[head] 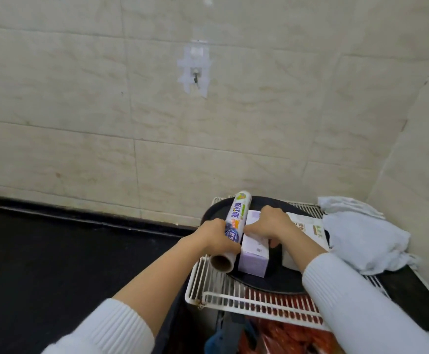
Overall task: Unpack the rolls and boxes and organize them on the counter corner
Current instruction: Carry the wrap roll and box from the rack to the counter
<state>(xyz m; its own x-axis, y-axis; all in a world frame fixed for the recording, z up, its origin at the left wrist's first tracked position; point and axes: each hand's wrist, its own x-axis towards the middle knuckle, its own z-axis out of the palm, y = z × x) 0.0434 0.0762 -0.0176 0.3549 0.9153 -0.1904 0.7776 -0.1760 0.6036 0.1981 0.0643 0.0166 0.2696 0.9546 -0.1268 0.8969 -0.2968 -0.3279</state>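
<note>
A printed roll (236,221) with a cardboard core lies along the left side of a round black tray (267,279) on a white wire rack (221,297). My left hand (216,237) is closed around the roll's middle. Right beside the roll stands a long lilac box (254,256). My right hand (269,226) grips the top of that box, fingers wrapped over both sides. A flat white box with printed labels (307,226) lies behind my right wrist, partly hidden.
A crumpled white cloth (361,236) sits on the rack at the right, against the tiled wall corner. The black counter (67,251) stretches to the left. Red packaging (285,335) lies under the rack. A clear adhesive hook (195,70) is on the wall.
</note>
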